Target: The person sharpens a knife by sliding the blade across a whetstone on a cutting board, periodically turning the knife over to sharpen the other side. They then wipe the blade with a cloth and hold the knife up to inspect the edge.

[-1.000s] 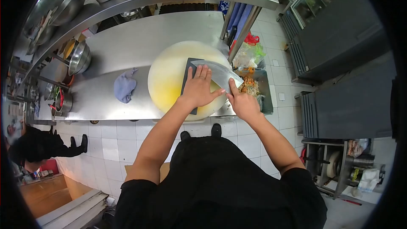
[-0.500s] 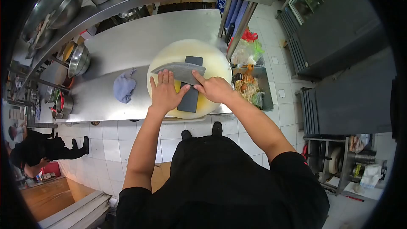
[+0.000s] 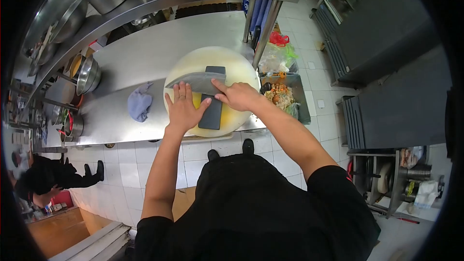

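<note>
A broad curved blade (image 3: 195,82) lies flat across a dark rectangular stone (image 3: 210,112) on the round pale cutting board (image 3: 239,63). My left hand (image 3: 183,110) presses its fingertips on the blade's near edge, fingers apart and thumb over the stone. At the blade's right end, my right hand (image 3: 238,95) grips it with the index finger stretched along the metal; the handle is not visible. Yellow shows on the board beside the stone.
Left of the board a blue cloth (image 3: 139,102) lies on the steel counter (image 3: 159,34). Metal bowls (image 3: 88,75) stand farther left. A bin of food scraps (image 3: 302,99) is at the right. Another person (image 3: 58,176) is at the far left.
The blade and both hands have shifted slightly left across the stone. The whole view has also moved a little, and the blade still lies over the stone.
</note>
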Available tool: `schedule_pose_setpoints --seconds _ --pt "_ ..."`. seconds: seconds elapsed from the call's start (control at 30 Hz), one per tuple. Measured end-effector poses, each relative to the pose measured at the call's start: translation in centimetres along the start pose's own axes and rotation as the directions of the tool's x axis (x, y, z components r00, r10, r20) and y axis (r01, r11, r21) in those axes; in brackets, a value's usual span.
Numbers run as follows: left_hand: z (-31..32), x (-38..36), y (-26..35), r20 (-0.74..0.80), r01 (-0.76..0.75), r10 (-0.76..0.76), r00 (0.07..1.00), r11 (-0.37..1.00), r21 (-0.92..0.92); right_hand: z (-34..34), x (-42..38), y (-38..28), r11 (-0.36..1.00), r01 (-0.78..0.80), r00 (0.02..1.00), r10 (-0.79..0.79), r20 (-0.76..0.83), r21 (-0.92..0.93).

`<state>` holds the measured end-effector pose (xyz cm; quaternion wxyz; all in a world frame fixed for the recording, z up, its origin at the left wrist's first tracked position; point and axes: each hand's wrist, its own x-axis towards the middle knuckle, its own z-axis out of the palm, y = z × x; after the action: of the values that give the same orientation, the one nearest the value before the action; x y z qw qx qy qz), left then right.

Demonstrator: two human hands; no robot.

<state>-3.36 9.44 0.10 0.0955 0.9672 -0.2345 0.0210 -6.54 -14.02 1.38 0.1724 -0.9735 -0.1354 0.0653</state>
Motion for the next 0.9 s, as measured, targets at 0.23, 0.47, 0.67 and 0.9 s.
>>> schedule_pose_setpoints --seconds 0.23,0.47,0.67,0.9 --pt "-0.3 -12.1 3.3 0.077 -0.104 0.106 0.991 0.994 -0.032 2.9 -10.9 -2.6 0.996 0.094 0.995 -0.094 0.022 0.009" --pt "1.6 2.8 2.9 0.042 -0.127 0.129 0.991 0.991 -0.046 0.5 -3.3 3.0 0.999 -0.053 0.991 0.051 -0.126 -0.014" --pt "1.2 -6.4 5.6 0.018 -0.323 0.325 0.946 0.945 -0.054 1.1 -14.0 -0.4 0.985 -0.158 0.987 0.159 0.011 -0.070" --pt "1.7 2.2 7.8 0.098 -0.321 0.328 0.940 0.944 -0.081 1.6 -11.1 2.2 0.957 -0.277 0.946 0.255 -0.201 -0.088"
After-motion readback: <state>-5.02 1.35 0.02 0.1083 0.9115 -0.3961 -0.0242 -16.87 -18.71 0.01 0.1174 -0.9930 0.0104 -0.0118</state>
